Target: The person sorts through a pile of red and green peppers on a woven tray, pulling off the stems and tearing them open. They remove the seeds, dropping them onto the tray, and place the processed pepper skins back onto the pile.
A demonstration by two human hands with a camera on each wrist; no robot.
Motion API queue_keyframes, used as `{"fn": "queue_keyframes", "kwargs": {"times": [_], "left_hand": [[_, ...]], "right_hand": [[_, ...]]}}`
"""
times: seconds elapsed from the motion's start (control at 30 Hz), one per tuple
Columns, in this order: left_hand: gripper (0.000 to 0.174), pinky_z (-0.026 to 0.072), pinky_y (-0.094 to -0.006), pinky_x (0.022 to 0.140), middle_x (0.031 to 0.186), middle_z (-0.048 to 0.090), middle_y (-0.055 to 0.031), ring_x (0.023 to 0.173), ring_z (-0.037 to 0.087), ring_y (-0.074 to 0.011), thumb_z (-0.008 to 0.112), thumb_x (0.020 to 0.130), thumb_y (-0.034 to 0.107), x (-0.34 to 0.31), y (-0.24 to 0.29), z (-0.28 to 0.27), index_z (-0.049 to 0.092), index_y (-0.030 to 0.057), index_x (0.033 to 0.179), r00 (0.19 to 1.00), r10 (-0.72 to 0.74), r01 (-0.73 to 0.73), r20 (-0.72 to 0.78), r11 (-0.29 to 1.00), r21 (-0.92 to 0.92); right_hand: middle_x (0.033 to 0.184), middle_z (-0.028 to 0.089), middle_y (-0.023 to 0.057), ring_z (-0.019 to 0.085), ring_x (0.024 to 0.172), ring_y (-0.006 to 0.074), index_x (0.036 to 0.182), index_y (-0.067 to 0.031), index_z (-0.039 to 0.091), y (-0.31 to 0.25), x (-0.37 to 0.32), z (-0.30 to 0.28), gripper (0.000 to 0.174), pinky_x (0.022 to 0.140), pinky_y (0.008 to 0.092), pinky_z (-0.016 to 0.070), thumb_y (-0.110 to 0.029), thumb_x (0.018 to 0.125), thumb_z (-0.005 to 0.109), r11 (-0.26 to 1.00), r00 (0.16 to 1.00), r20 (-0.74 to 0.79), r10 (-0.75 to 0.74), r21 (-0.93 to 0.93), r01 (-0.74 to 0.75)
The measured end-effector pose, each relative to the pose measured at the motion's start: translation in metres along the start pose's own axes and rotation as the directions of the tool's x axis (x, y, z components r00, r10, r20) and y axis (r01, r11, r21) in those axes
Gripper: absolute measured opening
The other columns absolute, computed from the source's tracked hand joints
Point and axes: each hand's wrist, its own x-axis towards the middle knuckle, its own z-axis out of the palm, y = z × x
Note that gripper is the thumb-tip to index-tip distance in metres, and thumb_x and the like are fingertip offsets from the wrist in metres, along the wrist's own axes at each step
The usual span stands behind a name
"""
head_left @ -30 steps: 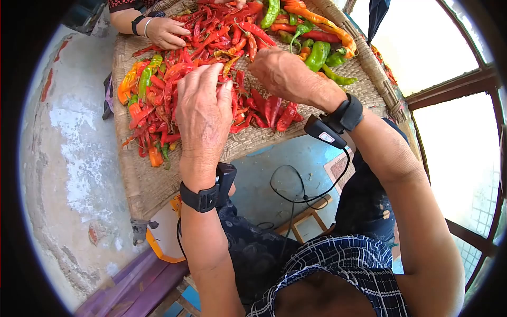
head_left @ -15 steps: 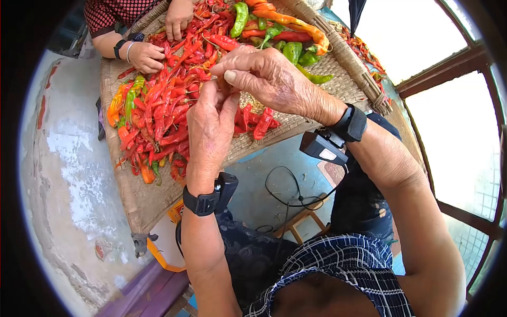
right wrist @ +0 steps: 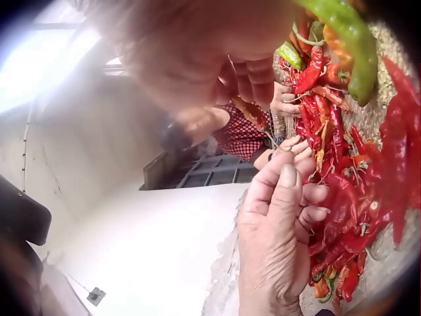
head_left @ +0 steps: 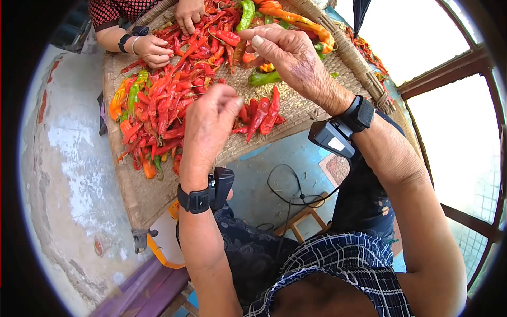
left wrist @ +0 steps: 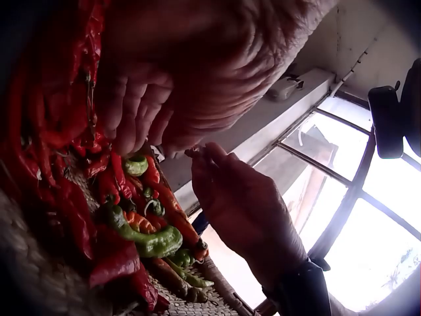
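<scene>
Right hand (head_left: pixel 296 58), pinching a shrivelled pepper (right wrist: pixel 251 113) above red peppers (head_left: pixel 169 103); left hand (head_left: pixel 208 124), fingers bent near its stem (right wrist: pixel 273 139), grip indeterminable.

Peppers on the bench (head_left: pixel 140 193), between wall (head_left: pixel 79 158) and window (head_left: pixel 457 137).
The main heap (head_left: pixel 163 105) lies across the bench's left and far middle; a small group (head_left: pixel 259 117) lies at its near edge, right of the heap, seeds (head_left: pixel 285 94) just behind. More, probably peppers (head_left: pixel 365 53), lie beyond its right rim. On the floor before it are a cable (head_left: pixel 271 185) and a stool (head_left: pixel 302 217).
</scene>
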Motion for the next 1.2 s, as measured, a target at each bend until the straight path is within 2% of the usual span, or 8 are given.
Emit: {"fn": "queue_keyframes", "kwargs": {"times": [0.1, 0.37, 0.63, 0.73, 0.83, 0.9, 1.03, 1.2], "left_hand": [[0.024, 0.0508, -0.0324, 0.068, 0.081, 0.068, -0.0137, 0.074, 0.066, -0.0202, 0.071, 0.083, 0.014, -0.010, 0.006, 0.013, 0.062, -0.0009, 0.099, 0.962, 0.002, -0.102, 0.274, 0.930, 0.353], [0.015, 0.0486, -0.0399, 0.063, 0.074, 0.065, -0.0175, 0.070, 0.065, -0.0336, 0.067, 0.082, 0.011, 0.000, -0.002, 0.009, 0.060, 0.0007, 0.091, 0.983, 0.096, -0.130, 0.156, 0.966, 0.223], [0.015, 0.0474, -0.0278, 0.064, 0.073, 0.061, -0.0025, 0.068, 0.057, -0.0109, 0.064, 0.088, 0.013, 0.012, 0.022, -0.042, 0.060, 0.0000, 0.095, 0.988, 0.140, -0.109, -0.058, 0.924, 0.366], [0.023, 0.0483, -0.0271, 0.070, 0.083, 0.065, -0.0044, 0.077, 0.060, -0.0128, 0.064, 0.089, 0.016, 0.020, 0.011, -0.084, 0.061, 0.0008, 0.106, 0.952, 0.193, 0.004, -0.237, 0.768, 0.641], [0.032, 0.0483, -0.0268, 0.080, 0.100, 0.067, -0.0067, 0.091, 0.061, -0.0136, 0.063, 0.092, 0.021, 0.020, 0.013, -0.094, 0.060, 0.0012, 0.117, 0.715, 0.634, 0.092, -0.297, 0.336, 0.937], [0.037, 0.0464, -0.0259, 0.088, 0.111, 0.064, -0.0083, 0.099, 0.059, -0.0128, 0.060, 0.096, 0.024, 0.011, 0.030, -0.069, 0.058, 0.0011, 0.125, 0.933, 0.122, -0.050, -0.339, 0.975, 0.214], [0.043, 0.0458, -0.0270, 0.089, 0.109, 0.063, -0.0083, 0.099, 0.058, -0.0117, 0.059, 0.097, 0.026, -0.015, 0.067, 0.014, 0.052, -0.0017, 0.130, 0.999, 0.049, -0.049, -0.006, 0.997, 0.053], [0.031, 0.0472, -0.0234, 0.075, 0.099, 0.066, -0.0071, 0.089, 0.061, -0.0097, 0.060, 0.097, 0.023, -0.021, 0.060, 0.066, 0.055, -0.0020, 0.114, 1.000, 0.010, -0.002, 0.020, 0.931, -0.366]], "right_hand": [[0.075, 0.062, 0.0067, 0.061, 0.067, 0.0118, 0.106, 0.0059, 0.066, -0.008, -0.001, -0.006, 0.029, 0.063, 0.0275, 0.0504, -0.018, 0.098, 0.052, 0.999, 1.000, 0.022, 0.021, -0.035, -0.020], [0.068, 0.059, 0.0092, 0.058, 0.064, 0.0162, 0.083, -0.0009, 0.069, 0.000, 0.002, -0.019, 0.028, 0.064, 0.0314, 0.0472, -0.019, 0.096, 0.053, 0.979, 0.990, 0.068, -0.124, -0.152, 0.133], [0.073, 0.063, 0.0129, 0.061, 0.071, 0.0211, 0.082, 0.0014, 0.068, 0.002, 0.007, -0.037, 0.031, 0.071, 0.0352, 0.0493, -0.021, 0.096, 0.054, 0.959, 0.985, 0.037, -0.169, -0.223, 0.173], [0.083, 0.066, 0.0098, 0.062, 0.080, 0.0175, 0.097, 0.0046, 0.065, -0.001, 0.001, -0.043, 0.029, 0.076, 0.0321, 0.0508, -0.020, 0.099, 0.050, 0.970, 0.988, 0.078, -0.136, -0.191, 0.148], [0.094, 0.067, 0.0079, 0.063, 0.087, 0.0142, 0.114, 0.0075, 0.062, -0.012, -0.006, -0.048, 0.033, 0.081, 0.0287, 0.0516, -0.020, 0.101, 0.048, 0.985, 0.987, 0.158, 0.027, -0.173, 0.000], [0.093, 0.067, 0.0079, 0.063, 0.086, 0.0132, 0.117, 0.0063, 0.061, -0.017, -0.011, -0.048, 0.034, 0.078, 0.0277, 0.0528, -0.022, 0.101, 0.049, 0.994, 0.962, 0.255, 0.094, -0.070, -0.079], [0.096, 0.068, 0.0063, 0.066, 0.085, 0.0112, 0.118, 0.0016, 0.063, -0.029, -0.023, -0.056, 0.036, 0.075, 0.0265, 0.0545, -0.027, 0.102, 0.050, 0.980, 0.903, 0.410, 0.126, 0.087, -0.177], [0.098, 0.068, 0.0069, 0.066, 0.085, 0.0107, 0.116, 0.0030, 0.064, -0.030, -0.034, -0.068, 0.036, 0.075, 0.0264, 0.0542, -0.027, 0.102, 0.051, 0.971, 0.872, 0.486, 0.060, 0.173, -0.163]]}}
